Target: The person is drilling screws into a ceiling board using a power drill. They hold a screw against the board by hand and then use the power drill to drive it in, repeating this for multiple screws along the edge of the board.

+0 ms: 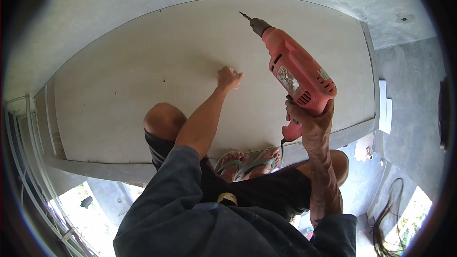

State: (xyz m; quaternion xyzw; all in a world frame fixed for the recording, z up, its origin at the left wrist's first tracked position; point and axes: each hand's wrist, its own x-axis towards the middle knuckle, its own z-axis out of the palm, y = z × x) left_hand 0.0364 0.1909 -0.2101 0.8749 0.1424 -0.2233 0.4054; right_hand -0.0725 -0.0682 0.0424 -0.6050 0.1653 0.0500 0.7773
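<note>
My right hand [312, 121] grips the handle of a red electric drill [297, 69], raised on the right side. The drill's dark chuck and thin bit [245, 16] point up and to the left. Below the handle hangs a dark power cord [282, 150]. Near the middle, my left hand [230, 78] is closed with its fingertips drawn together, right at a large pale flat board [190, 43]. Whatever those fingers hold, if anything, cannot be made out. Small dark spots, like holes or screw heads, dot the board.
My sandalled feet [228, 164] rest at the board's near edge, with my knees bent above it. Grey walls [409, 81] rise around. Pale thin rails [28, 133] stand at far left. Dark coiled strands [388, 219] hang at lower right, beside a bright opening.
</note>
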